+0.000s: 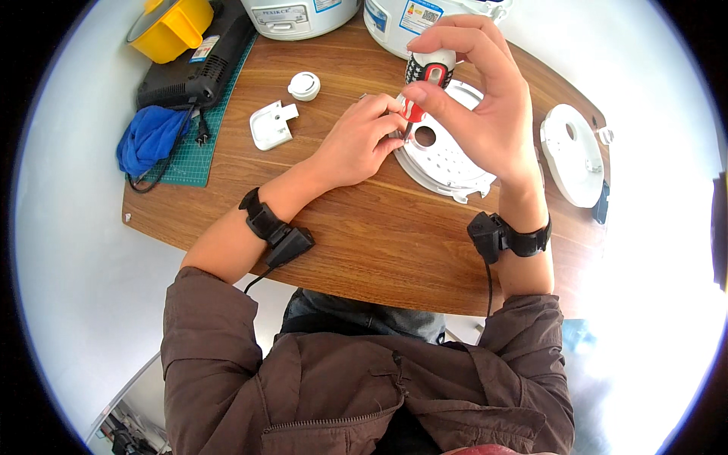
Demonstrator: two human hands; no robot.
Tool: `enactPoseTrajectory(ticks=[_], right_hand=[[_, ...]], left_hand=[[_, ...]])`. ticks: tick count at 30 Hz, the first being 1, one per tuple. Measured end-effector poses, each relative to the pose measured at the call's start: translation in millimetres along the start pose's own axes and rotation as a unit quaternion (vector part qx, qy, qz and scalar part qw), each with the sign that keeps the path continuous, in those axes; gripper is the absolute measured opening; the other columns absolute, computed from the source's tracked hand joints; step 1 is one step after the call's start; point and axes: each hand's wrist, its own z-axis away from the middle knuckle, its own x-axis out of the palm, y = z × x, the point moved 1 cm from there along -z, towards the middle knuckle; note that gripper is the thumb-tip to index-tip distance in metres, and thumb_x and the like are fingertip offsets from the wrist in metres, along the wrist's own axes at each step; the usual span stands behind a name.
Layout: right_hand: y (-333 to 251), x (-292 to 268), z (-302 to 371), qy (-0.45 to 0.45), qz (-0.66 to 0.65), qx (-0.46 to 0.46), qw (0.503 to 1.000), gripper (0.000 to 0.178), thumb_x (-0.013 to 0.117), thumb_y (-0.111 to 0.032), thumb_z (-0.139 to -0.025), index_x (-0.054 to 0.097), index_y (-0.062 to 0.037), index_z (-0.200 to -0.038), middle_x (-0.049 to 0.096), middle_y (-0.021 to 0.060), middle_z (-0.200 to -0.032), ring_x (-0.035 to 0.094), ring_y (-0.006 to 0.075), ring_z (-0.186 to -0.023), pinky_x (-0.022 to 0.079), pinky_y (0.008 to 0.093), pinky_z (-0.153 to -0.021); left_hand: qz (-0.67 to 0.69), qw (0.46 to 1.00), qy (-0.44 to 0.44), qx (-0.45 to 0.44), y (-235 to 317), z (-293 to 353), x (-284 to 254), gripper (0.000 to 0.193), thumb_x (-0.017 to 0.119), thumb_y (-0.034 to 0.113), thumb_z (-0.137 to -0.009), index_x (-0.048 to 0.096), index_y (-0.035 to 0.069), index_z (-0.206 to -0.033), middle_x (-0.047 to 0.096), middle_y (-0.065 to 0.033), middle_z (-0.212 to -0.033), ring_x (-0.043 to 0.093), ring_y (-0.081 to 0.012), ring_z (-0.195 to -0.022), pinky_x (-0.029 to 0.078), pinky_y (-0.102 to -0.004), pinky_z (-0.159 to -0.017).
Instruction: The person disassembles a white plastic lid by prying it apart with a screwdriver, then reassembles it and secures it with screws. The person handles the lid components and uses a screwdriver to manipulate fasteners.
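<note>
A red, black and white screwdriver [422, 85] stands nearly upright over a round white perforated plate [447, 155] lying near the far edge of the wooden tabletop [364, 243]. The right hand [478, 98] is closed around its handle from above. The left hand [362, 140] pinches at the tip, fingers curled, resting on the plate's rim. A white oval lid [572, 155] lies toward the right edge; a small white bracket [271, 125] and round cap [304, 86] sit left of the hands.
</note>
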Motion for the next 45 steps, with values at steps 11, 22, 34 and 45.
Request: enactPoseTrajectory(ticks=[11, 22, 34, 45], right_hand=[[-11, 4, -3, -0.023, -0.004, 0.028, 0.999, 0.043, 0.059, 0.010, -0.088, 0.063, -0.0002, -0.129, 0.069, 0.0125, -0.126, 0.066, 0.0184, -0.104, 0.054, 0.0353, -0.096], [-12, 8, 1, -0.017, -0.064, 0.043, 0.997, 0.044, 0.057, 0.010, -0.090, 0.060, 0.0013, -0.133, 0.070, 0.0144, -0.121, 0.067, 0.0191, -0.109, 0.053, 0.0334, -0.095], [-17, -8, 0, 0.168, -0.174, -0.047, 0.969, 0.039, 0.063, -0.007, -0.100, 0.053, 0.0051, -0.135, 0.066, 0.0170, -0.115, 0.064, 0.0188, -0.103, 0.053, 0.0305, -0.086], [-43, -49, 3, 0.150, 0.113, 0.080, 0.979, 0.033, 0.065, 0.002, -0.089, 0.064, 0.0052, -0.121, 0.068, 0.0096, -0.103, 0.064, 0.0114, -0.091, 0.053, 0.0251, -0.078]], left_hand=[[0.012, 1.000, 0.003, -0.002, 0, -2, 0, 0.017, 0.078, 0.005, -0.084, 0.066, 0.004, -0.097, 0.060, -0.0067, -0.113, 0.057, -0.0305, -0.107, 0.047, -0.0417, -0.093], [0.027, 1.000, 0.004, -0.008, -4, -3, 2, 0.019, 0.079, 0.008, -0.083, 0.065, 0.005, -0.094, 0.060, -0.0072, -0.106, 0.057, -0.0303, -0.103, 0.047, -0.0408, -0.091], [-0.010, 0.997, 0.048, -0.062, -2, -7, -10, 0.016, 0.075, 0.007, -0.087, 0.065, 0.003, -0.099, 0.067, -0.0123, -0.100, 0.065, -0.0311, -0.093, 0.051, -0.0401, -0.080], [-0.289, 0.951, 0.053, -0.100, -29, -5, -21, 0.011, 0.075, 0.015, -0.088, 0.072, 0.012, -0.099, 0.066, -0.0028, -0.099, 0.062, -0.0262, -0.099, 0.043, -0.0409, -0.086]])
